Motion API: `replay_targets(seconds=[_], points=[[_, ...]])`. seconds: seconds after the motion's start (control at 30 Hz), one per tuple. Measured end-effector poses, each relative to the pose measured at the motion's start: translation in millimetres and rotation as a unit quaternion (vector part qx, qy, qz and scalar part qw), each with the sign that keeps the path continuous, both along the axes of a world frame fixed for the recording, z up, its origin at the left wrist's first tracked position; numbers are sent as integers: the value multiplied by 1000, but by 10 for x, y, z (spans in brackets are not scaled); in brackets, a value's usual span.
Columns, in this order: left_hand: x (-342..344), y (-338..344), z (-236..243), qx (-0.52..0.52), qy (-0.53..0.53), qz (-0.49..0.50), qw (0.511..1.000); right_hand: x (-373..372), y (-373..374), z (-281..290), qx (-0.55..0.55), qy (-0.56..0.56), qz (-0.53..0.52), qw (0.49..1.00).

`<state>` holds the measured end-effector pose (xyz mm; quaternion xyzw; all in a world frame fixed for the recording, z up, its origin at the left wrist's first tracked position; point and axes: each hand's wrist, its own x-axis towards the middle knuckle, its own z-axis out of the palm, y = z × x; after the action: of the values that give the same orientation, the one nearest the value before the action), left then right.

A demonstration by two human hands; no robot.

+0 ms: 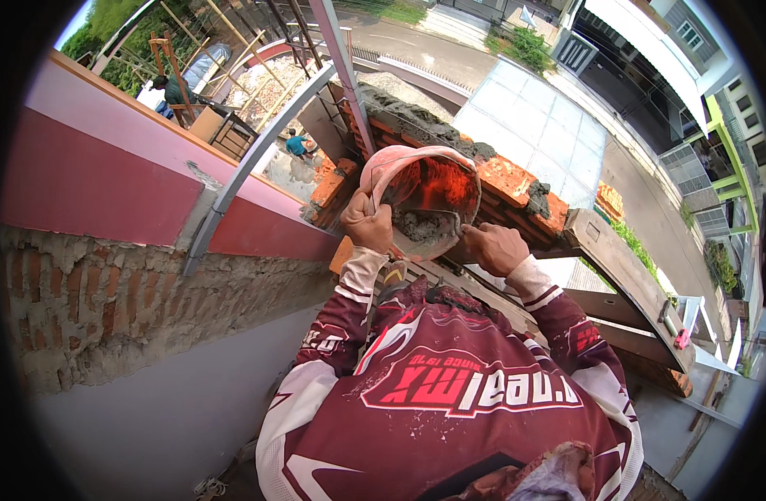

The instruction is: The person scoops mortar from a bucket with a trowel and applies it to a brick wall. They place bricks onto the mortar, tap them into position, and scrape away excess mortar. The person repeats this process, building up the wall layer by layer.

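A reddish mortar bucket (376, 170) is tipped on its side at the brick wall, its mouth facing me. Wet grey mortar (424, 227) lies along its lower inside. My left hand (367, 222) is closed on the bucket's left rim. At the right rim, my right hand (495, 249) is closed around the handle of what looks like a trowel; the blade is partly lost in the mortar inside the bucket. Just beyond stands the orange brick wall (504, 179), with lumps of fresh mortar (416, 121) along its top.
A wooden plank frame (629, 280) slopes down at the right. To the left runs a pink wall (107, 171) above rough brickwork, crossed by a curved grey pipe (257, 159). A pale roof sheet (529, 125) and street lie below. Another person (298, 146) is down at the far left.
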<state>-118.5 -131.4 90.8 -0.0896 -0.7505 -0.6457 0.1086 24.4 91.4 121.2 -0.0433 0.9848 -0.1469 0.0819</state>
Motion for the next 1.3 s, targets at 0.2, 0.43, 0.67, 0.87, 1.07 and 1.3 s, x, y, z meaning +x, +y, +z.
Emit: replay_targets(seconds=[0.2, 0.43, 0.67, 0.87, 1.07, 1.3], points=[[160, 294, 64, -22, 112, -120, 986, -134, -14, -227, 8, -11, -107, 994], [78, 541, -247, -103, 95, -72, 988, -82, -715, -715, -400, -173, -80, 897], [-62, 208, -677, -75, -156, -79, 982, -220, -147, -477, -644, -391, -187, 630], [-94, -167, -1135, 145, -254, 184, 938, -291, 284, -99, -576, -319, -216, 721], [97, -960, -1478, 191, -295, 327, 877, -671, 869, 265, -449, -194, -224, 843], [438, -1725, -1580, 110, -302, 427, 845, -1390, 999, -390, -24, 40, -170, 984]])
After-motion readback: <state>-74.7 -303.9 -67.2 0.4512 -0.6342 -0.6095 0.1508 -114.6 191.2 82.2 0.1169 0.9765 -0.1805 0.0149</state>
